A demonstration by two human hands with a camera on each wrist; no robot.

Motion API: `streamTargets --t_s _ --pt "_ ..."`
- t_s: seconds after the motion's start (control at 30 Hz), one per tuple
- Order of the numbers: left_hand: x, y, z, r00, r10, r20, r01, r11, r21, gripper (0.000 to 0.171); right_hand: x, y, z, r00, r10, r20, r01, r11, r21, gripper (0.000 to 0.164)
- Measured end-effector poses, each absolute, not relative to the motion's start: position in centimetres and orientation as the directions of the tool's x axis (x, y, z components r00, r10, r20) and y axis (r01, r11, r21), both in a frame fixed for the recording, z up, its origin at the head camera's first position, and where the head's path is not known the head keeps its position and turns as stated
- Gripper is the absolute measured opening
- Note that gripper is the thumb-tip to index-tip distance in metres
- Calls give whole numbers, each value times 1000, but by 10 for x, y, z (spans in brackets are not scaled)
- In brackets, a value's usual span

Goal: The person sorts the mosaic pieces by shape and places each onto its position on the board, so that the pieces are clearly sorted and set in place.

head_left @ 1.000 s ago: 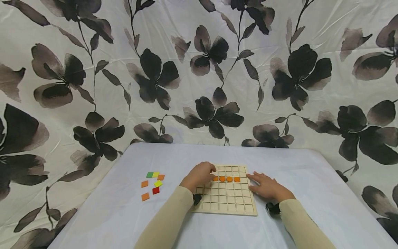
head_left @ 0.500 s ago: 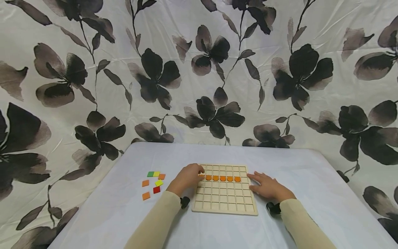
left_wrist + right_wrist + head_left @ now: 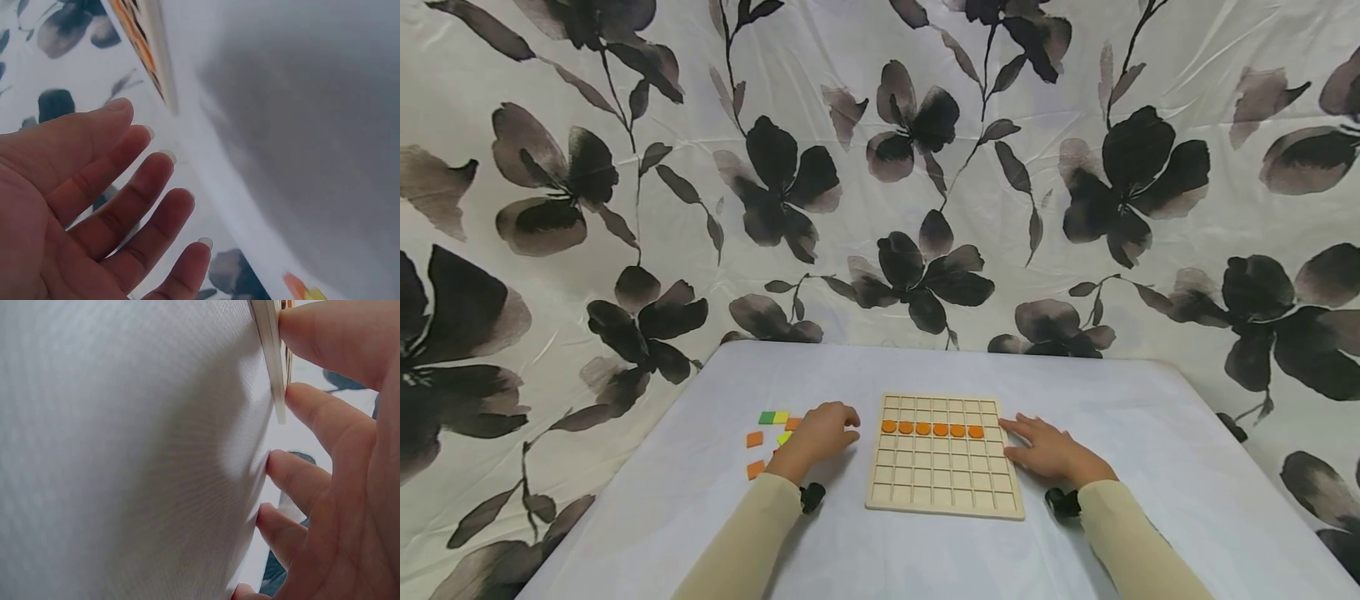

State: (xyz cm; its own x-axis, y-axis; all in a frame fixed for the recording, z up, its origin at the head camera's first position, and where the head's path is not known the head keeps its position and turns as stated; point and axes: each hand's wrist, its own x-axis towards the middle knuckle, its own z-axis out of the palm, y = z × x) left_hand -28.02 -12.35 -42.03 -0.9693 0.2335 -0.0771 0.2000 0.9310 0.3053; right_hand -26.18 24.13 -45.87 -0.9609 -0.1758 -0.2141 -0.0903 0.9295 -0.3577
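A wooden grid board (image 3: 945,483) lies flat on the table, with a row of several round orange pieces (image 3: 922,429) in its cells, reaching from the left side almost to the right. My left hand (image 3: 822,437) hovers left of the board, near the loose square tiles, its fingers loosely bent. In the left wrist view the left hand (image 3: 119,206) holds nothing. At the board's right edge rests my right hand (image 3: 1051,450), fingers spread. The right wrist view shows the thumb and a fingertip of the right hand (image 3: 337,469) touching the board's edge (image 3: 270,356); other fingertips touch the cloth.
Loose square tiles lie left of the board: a green tile (image 3: 767,417), a yellow tile (image 3: 782,417), orange tiles (image 3: 754,439) and others partly behind the left hand. A white cloth covers the table (image 3: 1075,392). A floral curtain (image 3: 880,192) hangs behind it.
My left hand has moved left, off the board and toward the loose tiles, uncovering the left end of the orange row. My right hand has stayed at the board's edge.
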Motion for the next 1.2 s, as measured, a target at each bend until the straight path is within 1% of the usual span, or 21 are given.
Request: streamTargets --t_s 0.1,0.47,0.7,1.0,1.2 --pt "-278 -134 -422 -972 222 -77 192 939 287 20 -262 242 -459 -959 -177 -219 -89 928 -361 60" --pt "-274 -167 -426 -976 176 -129 131 945 301 19 -260 242 -458 -960 -177 -217 -89 928 -363 61" --pt "-269 -189 -428 -978 178 -110 140 947 291 18 -261 242 -458 -961 -182 -209 -97 927 -362 60" --pt "-265 -208 -431 -983 127 -132 84 953 292 21 -260 241 -456 -959 -184 -214 -97 927 -363 60" --pt "-265 -218 -433 -982 131 -136 87 953 291 16 -261 241 -457 -959 -176 -220 -86 927 -364 60"
